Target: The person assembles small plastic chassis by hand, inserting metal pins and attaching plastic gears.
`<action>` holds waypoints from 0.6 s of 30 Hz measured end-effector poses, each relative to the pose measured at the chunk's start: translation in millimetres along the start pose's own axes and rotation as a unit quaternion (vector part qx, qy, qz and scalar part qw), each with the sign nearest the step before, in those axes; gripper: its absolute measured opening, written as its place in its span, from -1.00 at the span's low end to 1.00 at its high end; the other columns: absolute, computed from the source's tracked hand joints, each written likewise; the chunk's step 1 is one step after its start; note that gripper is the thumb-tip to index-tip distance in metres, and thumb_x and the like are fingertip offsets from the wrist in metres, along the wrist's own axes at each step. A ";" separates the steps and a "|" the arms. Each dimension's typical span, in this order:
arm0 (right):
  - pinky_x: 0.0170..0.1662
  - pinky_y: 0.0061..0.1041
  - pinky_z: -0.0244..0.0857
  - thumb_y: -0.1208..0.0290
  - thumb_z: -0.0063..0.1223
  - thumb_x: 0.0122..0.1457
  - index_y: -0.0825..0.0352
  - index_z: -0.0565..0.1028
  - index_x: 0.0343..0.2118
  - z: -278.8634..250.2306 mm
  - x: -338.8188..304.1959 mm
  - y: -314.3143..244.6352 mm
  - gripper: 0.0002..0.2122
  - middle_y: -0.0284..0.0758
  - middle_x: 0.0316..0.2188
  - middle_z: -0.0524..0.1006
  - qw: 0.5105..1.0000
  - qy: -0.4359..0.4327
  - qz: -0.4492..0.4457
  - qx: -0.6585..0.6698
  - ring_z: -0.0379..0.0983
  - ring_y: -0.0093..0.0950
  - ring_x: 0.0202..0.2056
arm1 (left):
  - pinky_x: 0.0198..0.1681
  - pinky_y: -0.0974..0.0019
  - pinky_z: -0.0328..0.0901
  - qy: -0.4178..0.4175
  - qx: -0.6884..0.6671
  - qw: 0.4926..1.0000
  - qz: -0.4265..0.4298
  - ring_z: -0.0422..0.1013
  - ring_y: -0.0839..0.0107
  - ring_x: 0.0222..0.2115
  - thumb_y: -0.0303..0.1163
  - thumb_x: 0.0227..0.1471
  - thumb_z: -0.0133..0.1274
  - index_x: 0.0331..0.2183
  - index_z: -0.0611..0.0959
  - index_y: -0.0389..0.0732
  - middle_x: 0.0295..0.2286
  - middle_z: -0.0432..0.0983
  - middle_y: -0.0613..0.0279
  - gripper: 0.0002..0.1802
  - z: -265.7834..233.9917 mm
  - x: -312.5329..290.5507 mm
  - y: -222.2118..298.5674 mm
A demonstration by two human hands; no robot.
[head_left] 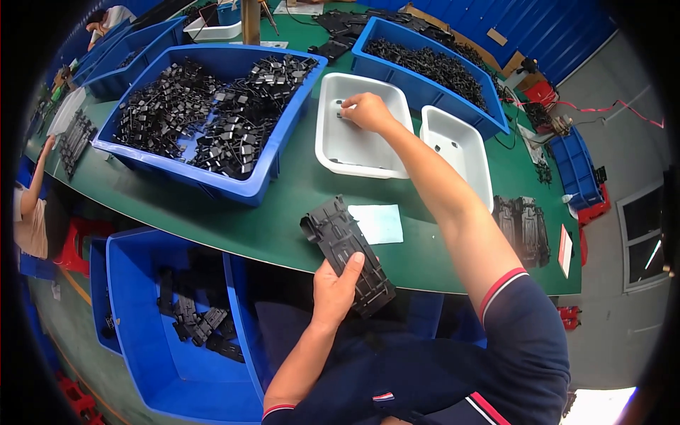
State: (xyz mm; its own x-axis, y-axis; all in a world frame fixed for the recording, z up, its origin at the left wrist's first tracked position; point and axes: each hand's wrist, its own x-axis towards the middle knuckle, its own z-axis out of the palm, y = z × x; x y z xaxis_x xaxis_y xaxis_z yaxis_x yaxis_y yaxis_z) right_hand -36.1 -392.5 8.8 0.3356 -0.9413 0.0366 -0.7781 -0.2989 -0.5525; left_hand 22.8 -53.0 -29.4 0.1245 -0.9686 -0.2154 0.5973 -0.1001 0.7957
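My left hand (336, 287) grips a long black moulded plastic part (345, 244) near its lower end, thumb on top, at the front edge of the green table. My right hand (367, 112) reaches into a white plastic tray (363, 171), its fingers pinched together near the tray's far left side. A few small dark pieces (339, 103) lie by the fingertips. Whatever the fingertips pinch, if anything, is too small to make out. A pale sheet of paper (377, 224) lies on the table beside the black part.
Left stands a blue bin (248, 185) of small black parts; another blue bin (489, 120) is behind the trays. A second white tray (464, 152) sits right, near stacked black parts (520, 228). Below the table edge is a large blue bin (163, 375). People work at far left.
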 end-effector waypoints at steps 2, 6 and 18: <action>-0.20 -0.36 0.40 0.36 0.15 -0.06 0.23 0.64 -0.36 8.8 1.9 -4.9 -0.82 -0.21 -0.37 0.60 0.999 0.003 -0.025 -0.039 0.54 -0.32 -0.31 | -0.29 0.37 0.42 0.004 -0.002 1.000 0.003 0.50 0.45 -0.41 -0.35 0.15 0.00 -0.21 0.51 -0.32 -0.38 0.56 0.13 -0.77 -1.1 -0.1 -0.3; -0.24 -0.38 0.41 0.39 0.12 -0.07 0.23 0.63 -0.45 -1.7 13.2 15.3 -0.87 -0.21 -0.40 0.60 0.997 0.017 -0.019 -0.076 0.54 -0.32 -0.36 | -0.27 0.41 0.38 -0.007 -0.006 1.000 -0.006 0.47 0.49 -0.39 -0.38 0.15 0.01 -0.23 0.53 -0.33 -0.37 0.56 0.18 -0.78 5.0 4.7 -1.1; -0.42 -0.64 0.33 0.47 0.15 0.00 0.39 0.53 -0.43 -69.5 -234.4 29.7 -0.90 -0.39 -0.52 0.54 0.931 -0.079 0.069 0.350 0.43 -0.67 -0.48 | -0.29 0.40 0.41 0.023 -0.005 1.000 -0.004 0.48 0.50 -0.41 -0.37 0.15 0.01 -0.21 0.52 -0.32 -0.37 0.56 0.16 -0.77 10.3 2.7 13.2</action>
State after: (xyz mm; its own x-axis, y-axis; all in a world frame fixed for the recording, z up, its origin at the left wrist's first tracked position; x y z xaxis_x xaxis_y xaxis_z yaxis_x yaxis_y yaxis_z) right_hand -174.9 -191.6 41.7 0.3758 -0.9116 -0.1669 -0.3009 0.0503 -0.9523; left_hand 22.8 -59.2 -13.6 0.1566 -0.9562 -0.2473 0.6062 -0.1046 0.7884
